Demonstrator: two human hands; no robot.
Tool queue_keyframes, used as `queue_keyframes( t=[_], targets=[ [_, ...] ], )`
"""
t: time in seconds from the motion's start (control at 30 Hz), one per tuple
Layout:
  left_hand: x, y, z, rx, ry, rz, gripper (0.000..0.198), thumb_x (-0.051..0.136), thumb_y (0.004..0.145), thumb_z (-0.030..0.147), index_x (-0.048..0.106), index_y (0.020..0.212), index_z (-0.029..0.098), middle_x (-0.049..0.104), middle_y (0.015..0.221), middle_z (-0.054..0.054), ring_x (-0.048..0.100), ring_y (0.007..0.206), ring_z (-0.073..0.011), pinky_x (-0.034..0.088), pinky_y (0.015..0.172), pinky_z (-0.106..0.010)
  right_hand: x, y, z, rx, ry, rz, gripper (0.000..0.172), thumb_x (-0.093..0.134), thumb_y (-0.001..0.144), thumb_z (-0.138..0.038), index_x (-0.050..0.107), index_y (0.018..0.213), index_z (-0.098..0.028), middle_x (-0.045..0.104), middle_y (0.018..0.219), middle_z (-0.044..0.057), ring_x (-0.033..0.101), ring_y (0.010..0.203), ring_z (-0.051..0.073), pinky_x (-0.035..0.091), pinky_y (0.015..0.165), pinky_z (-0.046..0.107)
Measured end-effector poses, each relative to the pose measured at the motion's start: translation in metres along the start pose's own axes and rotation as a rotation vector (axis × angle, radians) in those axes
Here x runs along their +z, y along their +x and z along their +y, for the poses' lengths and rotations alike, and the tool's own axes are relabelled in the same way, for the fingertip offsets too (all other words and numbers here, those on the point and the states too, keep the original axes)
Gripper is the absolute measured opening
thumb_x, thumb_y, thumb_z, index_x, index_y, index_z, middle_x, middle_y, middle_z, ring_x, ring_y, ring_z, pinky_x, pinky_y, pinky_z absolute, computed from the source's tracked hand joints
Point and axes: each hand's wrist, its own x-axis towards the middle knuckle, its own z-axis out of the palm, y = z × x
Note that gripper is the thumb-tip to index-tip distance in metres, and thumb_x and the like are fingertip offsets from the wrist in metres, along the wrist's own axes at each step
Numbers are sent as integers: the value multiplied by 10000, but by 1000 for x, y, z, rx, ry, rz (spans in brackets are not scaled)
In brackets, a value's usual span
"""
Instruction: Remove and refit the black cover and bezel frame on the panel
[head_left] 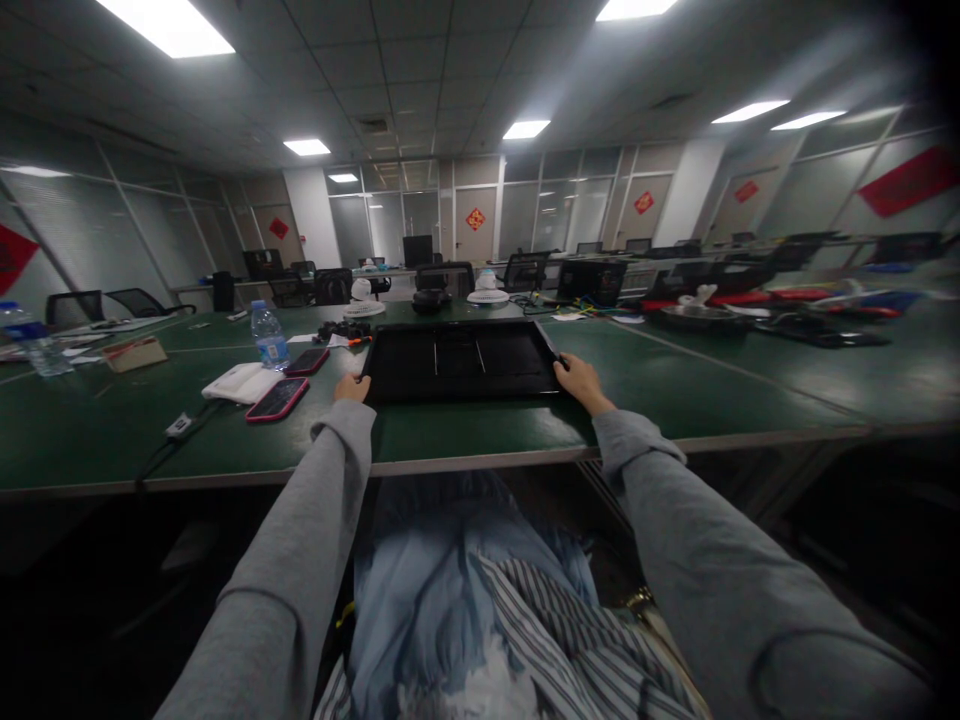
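A wide black rectangular tray (405,368) with a raised rim lies on the green table in front of me. Two thin pale vertical lines show on its inside; I cannot tell whether they are marks, sticks or reflections. My left hand (352,387) grips the tray's left edge near the front corner, fingers closed round the rim. On the opposite side, my right hand (580,382) is closed on the right edge. Part of the fingers on both hands is hidden by the rim.
Left of the tray are two phones with pink edges (277,399), a white pouch-like item (244,383) and an upright water bottle (268,336). Small white fans (488,296) stand behind it. Cables and dark equipment (592,280) lie at the right rear. The table's front edge (480,461) is close.
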Motion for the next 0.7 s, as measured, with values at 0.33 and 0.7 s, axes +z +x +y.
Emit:
queue_keyframes(
  t=[0.33,0.7],
  targets=[
    [-14,-20,3,-37,70,42,424,460,934,541,637,1148,221,657,1303,-159,579,1255,-319,408,1034,-472,3,-6,-14,-32,25,-81,544,378,962,-204,448,1489,-84,587,1367,190,570,1231,268,429,1023,376],
    [-3,-39,9,55,259,232,473,383,977,490,603,1208,140,616,1309,-234,511,1276,-375,286,1085,-621,3,-18,-30,-49,-236,-96,576,276,939,-132,397,1497,-56,587,1268,286,511,1234,364,377,1003,558]
  ],
)
